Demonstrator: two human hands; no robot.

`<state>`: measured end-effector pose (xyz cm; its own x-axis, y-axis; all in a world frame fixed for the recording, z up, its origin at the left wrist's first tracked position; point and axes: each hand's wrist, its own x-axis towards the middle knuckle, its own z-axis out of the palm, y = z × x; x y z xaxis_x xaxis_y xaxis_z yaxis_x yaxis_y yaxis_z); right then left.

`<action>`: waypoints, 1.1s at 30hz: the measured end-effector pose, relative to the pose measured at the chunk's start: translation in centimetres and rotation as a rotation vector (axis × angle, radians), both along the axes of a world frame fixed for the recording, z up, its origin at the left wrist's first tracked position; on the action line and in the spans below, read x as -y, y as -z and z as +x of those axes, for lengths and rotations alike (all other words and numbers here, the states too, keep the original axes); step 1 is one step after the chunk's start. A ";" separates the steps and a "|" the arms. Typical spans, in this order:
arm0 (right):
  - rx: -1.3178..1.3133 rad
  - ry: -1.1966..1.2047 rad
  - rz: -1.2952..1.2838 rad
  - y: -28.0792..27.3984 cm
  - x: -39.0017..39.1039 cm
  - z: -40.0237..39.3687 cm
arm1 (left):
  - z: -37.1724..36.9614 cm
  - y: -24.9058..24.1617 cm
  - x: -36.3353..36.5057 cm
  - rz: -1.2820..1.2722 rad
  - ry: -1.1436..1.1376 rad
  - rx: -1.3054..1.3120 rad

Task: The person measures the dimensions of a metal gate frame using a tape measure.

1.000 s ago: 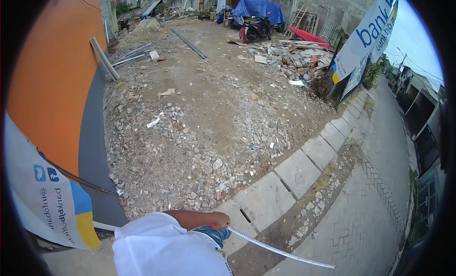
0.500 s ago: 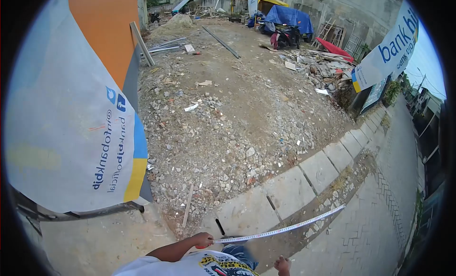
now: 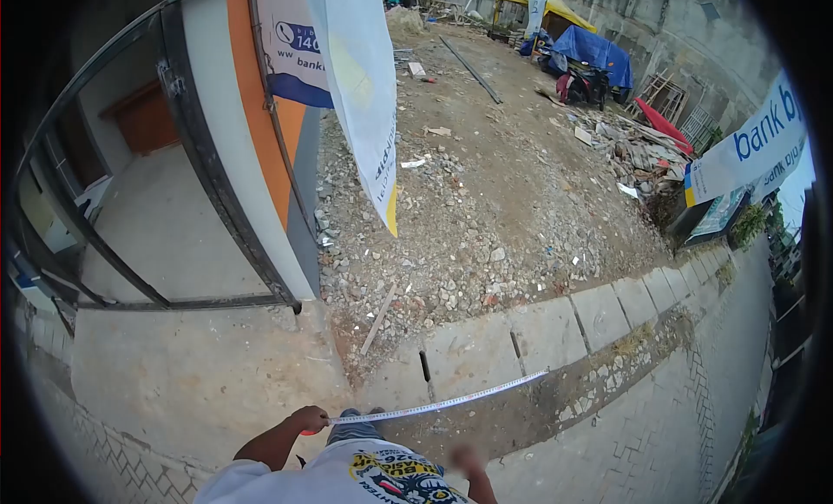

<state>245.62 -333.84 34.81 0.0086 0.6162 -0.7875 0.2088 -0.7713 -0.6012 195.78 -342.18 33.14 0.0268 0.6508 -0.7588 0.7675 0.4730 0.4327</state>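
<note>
My left hand (image 3: 308,419), its fingers closed round the case of a tape measure, is at the lower middle of the view. A bit of red shows under the hand. The white tape blade (image 3: 438,405) extends from it to the right, slightly bowed, with its free end above the strip beside the concrete slabs. My right hand (image 3: 467,459) is lower and to the right, apart from the blade and smeared by motion, so its fingers cannot be made out. Below are my white printed shirt (image 3: 382,478) and part of my jeans (image 3: 354,428).
Concrete slabs (image 3: 473,340) with slots border a rubble lot (image 3: 451,261). A wooden strip (image 3: 379,319) lies on the rubble. At left stands a metal-framed building front (image 3: 195,157) with a hanging banner (image 3: 360,87). Another banner (image 3: 737,152) hangs right, beside a paved road (image 3: 642,417).
My view has swung left, showing more of the building front. The left banner has blown aside. My left hand and the tape appear further left; my right hand has moved and blurred.
</note>
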 end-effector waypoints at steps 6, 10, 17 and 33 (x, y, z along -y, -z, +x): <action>-0.054 -0.139 -0.025 2.7 2.4 8.2 | 7.4 -2.5 11.0 0.069 -0.236 -0.089; -0.071 -0.056 -0.045 4.2 5.4 11.0 | 12.5 -3.8 18.9 0.106 -0.319 0.026; -0.214 -0.238 -0.012 -1.8 9.1 4.3 | 15.3 -5.7 31.4 0.166 -0.424 -0.040; -0.406 -0.525 0.129 -5.1 17.1 -31.7 | 3.0 -5.0 54.9 0.227 -0.817 0.000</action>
<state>213.89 -350.93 39.90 -0.5984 0.5476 -0.5849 0.2745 -0.5457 -0.7917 198.76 -397.04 38.15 -0.5179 0.6020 -0.6078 0.2222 0.7808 0.5840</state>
